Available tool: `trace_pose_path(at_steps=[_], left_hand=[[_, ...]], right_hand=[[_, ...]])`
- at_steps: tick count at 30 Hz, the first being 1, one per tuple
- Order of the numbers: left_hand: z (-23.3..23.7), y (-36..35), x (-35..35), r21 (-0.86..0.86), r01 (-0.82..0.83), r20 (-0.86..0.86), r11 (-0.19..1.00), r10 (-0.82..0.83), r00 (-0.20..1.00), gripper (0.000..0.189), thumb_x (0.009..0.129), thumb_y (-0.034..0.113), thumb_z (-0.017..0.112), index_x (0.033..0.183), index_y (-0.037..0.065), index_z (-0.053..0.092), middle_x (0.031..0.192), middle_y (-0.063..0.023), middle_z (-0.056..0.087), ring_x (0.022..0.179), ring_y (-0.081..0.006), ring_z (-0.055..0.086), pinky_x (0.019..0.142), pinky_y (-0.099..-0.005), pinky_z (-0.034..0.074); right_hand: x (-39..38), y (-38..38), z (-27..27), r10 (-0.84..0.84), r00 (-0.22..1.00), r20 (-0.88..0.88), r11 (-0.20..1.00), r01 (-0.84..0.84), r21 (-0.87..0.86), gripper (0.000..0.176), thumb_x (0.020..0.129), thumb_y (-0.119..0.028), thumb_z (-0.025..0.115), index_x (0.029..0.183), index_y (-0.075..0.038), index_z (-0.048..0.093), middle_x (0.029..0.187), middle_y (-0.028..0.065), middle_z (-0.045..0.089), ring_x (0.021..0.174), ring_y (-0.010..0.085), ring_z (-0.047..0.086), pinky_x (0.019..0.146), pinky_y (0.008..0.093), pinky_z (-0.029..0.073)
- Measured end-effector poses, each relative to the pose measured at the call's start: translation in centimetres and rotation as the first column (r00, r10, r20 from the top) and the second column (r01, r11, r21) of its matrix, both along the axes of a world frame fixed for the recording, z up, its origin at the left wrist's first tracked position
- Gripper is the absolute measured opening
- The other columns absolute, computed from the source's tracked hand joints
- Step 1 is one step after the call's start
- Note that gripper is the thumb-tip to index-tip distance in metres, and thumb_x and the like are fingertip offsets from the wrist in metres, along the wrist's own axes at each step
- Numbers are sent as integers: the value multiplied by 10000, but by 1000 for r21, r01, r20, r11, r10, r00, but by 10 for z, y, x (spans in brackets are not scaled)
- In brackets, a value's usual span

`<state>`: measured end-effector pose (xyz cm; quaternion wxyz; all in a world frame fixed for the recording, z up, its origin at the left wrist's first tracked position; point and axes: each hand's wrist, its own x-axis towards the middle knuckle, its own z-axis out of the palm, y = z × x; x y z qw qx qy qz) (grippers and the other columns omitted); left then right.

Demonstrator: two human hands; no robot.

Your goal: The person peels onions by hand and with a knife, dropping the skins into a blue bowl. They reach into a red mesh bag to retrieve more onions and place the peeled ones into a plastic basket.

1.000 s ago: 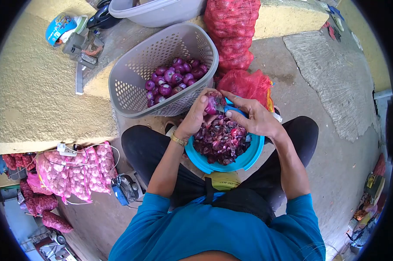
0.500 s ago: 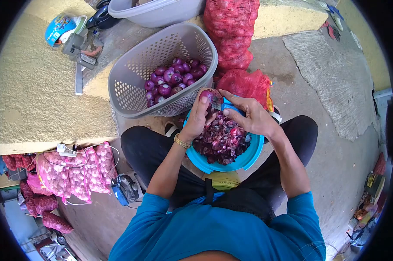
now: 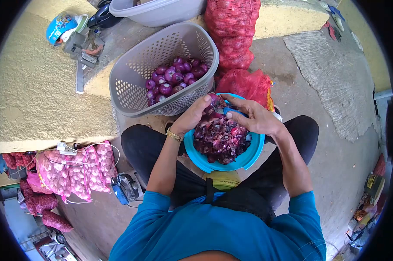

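Observation:
My left hand [image 3: 192,115], with a gold watch on its wrist, holds a red onion [image 3: 214,103] over the far side of a blue basin [image 3: 254,153]. My right hand [image 3: 258,116] is closed around a small blue tool [image 3: 226,111], close against the onion; its blade cannot be made out. Dark red onion skins [image 3: 222,138] lie heaped in the basin between my knees. Beyond my left hand, peeled purple onions [image 3: 177,78] sit inside a grey perforated basket [image 3: 135,56].
Red mesh sacks [image 3: 233,35] stand past the basket, with a slack red net [image 3: 244,87] nearer. Pink mesh bags [image 3: 79,172] hang at the left below a yellow ledge [image 3: 31,100]. A grey tub [image 3: 157,12] is at the top.
Both hands have dropped slightly toward the basin. My left hand has shifted a little left, its fingers reaching over the onion, which sits lower.

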<state>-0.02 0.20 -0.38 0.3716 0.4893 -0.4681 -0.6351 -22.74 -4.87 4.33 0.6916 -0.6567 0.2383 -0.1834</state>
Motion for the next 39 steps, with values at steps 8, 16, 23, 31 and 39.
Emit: trace_pose_path(at_steps=[8, 16, 23, 31, 39], left_hand=[[-11, 7, -27, -29, -198, -271, 980, 183, 945, 689, 992, 656, 269, 1340, 81, 423, 905, -19, 618, 601, -84, 530, 504, -217, 419], [-6, 13, -38, -162, -346, -195, 924, 314, 929, 573, 1020, 582, 320, 1315, 102, 425, 853, -4, 574, 588, -48, 481, 492, -196, 373], [11, 12, -12, -89, -272, -153, 958, 257, 954, 576, 1017, 585, 333, 1206, 75, 522, 891, -25, 601, 583, -46, 483, 462, -193, 327], [23, 17, 2, -1, -102, -70, 995, 101, 992, 475, 1029, 504, 400, 1242, 83, 458, 873, -22, 577, 657, -63, 563, 503, -172, 365], [6, 11, -12, -134, -223, -347, 966, 165, 923, 608, 879, 25, 671, 1397, 104, 362, 1273, -66, 514, 1166, -163, 553, 1006, -342, 469]], right_hand=[[9, 5, -8, -149, 986, 75, 970, 161, -182, 541, 1009, -174, 553, 1449, 79, 366, 878, 62, 708, 860, 86, 617, 814, 261, 505], [12, 7, -7, -183, 982, 38, 946, 187, -266, 466, 999, -173, 563, 1392, 58, 470, 928, 105, 713, 866, 98, 640, 815, 278, 514], [-8, -11, -10, -192, 975, -108, 926, 144, -349, 556, 967, -241, 613, 1411, 48, 443, 1268, 244, 616, 1104, 202, 630, 969, 334, 454], [-11, 2, -1, -182, 977, -109, 965, 157, -208, 596, 987, -314, 594, 1408, 66, 413, 1239, 220, 615, 1157, 194, 578, 1000, 343, 435], [-2, 1, -2, -401, 900, -174, 916, 393, -76, 314, 1027, -308, 529, 1098, -2, 532, 808, 34, 545, 693, 101, 498, 630, 264, 435]])
